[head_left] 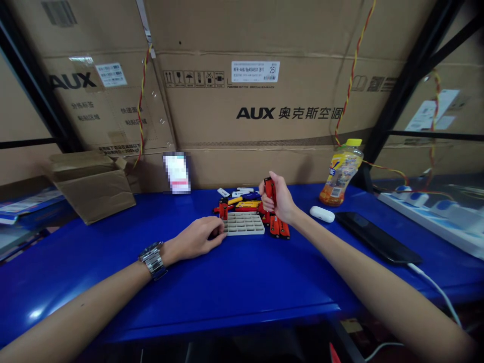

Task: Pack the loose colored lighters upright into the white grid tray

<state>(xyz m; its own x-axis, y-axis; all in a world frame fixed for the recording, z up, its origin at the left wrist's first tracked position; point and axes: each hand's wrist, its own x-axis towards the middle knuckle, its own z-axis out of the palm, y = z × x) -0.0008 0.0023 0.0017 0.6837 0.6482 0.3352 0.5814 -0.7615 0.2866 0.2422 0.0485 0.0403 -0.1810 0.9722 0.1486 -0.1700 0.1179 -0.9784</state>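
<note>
A pale compartment tray (245, 223) lies on the blue table in front of me. My left hand (200, 234), with a metal watch on the wrist, has its fingers curled around the tray's left end. One red lighter (223, 208) stands upright at the tray's back left corner. Held up above the tray's right side is another red lighter (269, 190), gripped upright in my right hand (279, 198). Behind the tray lie several loose lighters in yellow (247, 204), blue, white and red. Two more red lighters (279, 227) rest side by side at its right.
A lit phone (177, 173) leans on the large carton behind. To the left stands an open cardboard box (93, 184). On the right are a drink bottle (341, 174), a white earbud case (322, 214), a black power bank (378, 237) with a cable, and a power strip (434, 217).
</note>
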